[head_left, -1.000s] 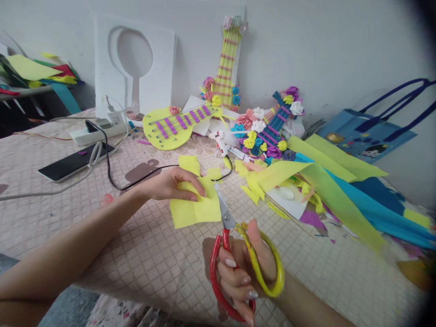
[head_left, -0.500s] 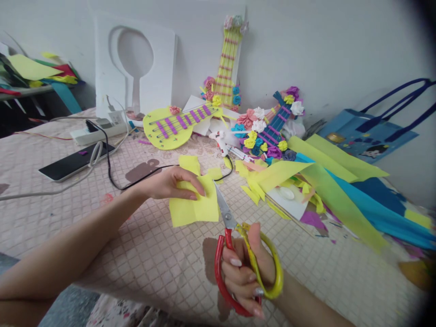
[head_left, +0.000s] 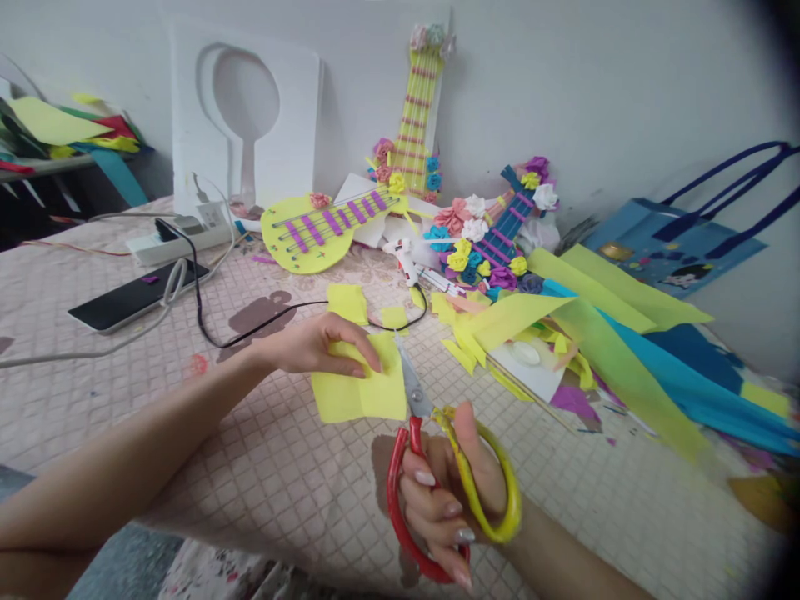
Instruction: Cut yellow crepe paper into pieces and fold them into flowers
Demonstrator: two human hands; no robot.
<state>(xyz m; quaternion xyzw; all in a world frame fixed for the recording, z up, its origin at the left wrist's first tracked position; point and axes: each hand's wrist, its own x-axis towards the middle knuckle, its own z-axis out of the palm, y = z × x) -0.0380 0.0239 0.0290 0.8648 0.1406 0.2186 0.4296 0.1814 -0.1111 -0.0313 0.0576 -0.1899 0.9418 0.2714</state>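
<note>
My left hand [head_left: 325,346] has its thumb and forefinger on a sheet of yellow crepe paper [head_left: 359,393], gripping its upper part. The sheet has a fold line down its middle. In my right hand [head_left: 447,492] are scissors [head_left: 414,392] with one red and one yellow handle, fingers through the loops. The blades lie along the sheet's right edge, tips pointing away from me and looking nearly closed. Two smaller yellow paper pieces [head_left: 347,304] lie just beyond the sheet.
A white glue gun [head_left: 403,257] with a black cord lies behind the paper pieces. Further back are a yellow paper guitar [head_left: 312,242] and flower-decorated ones. Crepe strips [head_left: 600,350] and scraps spread at the right, near a blue bag [head_left: 668,242]. A phone [head_left: 137,296] and power strip [head_left: 178,242] sit left.
The yellow sheet has come slightly toward me and right, baring more of the pieces behind it. The scissor handles have shifted a little left.
</note>
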